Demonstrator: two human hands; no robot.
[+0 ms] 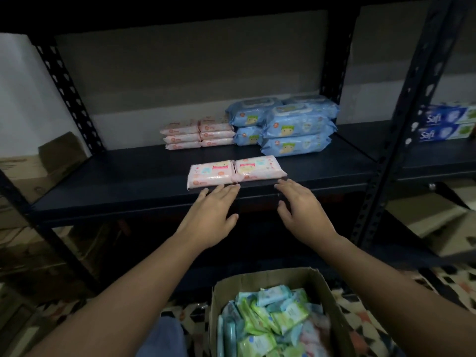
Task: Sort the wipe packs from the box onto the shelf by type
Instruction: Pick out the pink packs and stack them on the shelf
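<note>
Two pink wipe packs [235, 171] lie side by side near the front edge of the dark shelf [128, 181]. My left hand [212, 215] and my right hand [301, 210] hover just in front of them with straight fingers, holding nothing; the left fingertips are at the packs' front edge. Farther back stand small pink packs [197, 135] in stacks and large blue packs [291, 124] stacked to their right. Below me a cardboard box [332, 305] holds several green and light-blue packs [273, 323].
Black perforated uprights [394, 145] frame the shelf. Boxes marked Safi [445, 124] sit in the bay to the right. Cardboard cartons [31, 171] stand at the left. The left half of the shelf board is bare. Patterned floor shows around the box.
</note>
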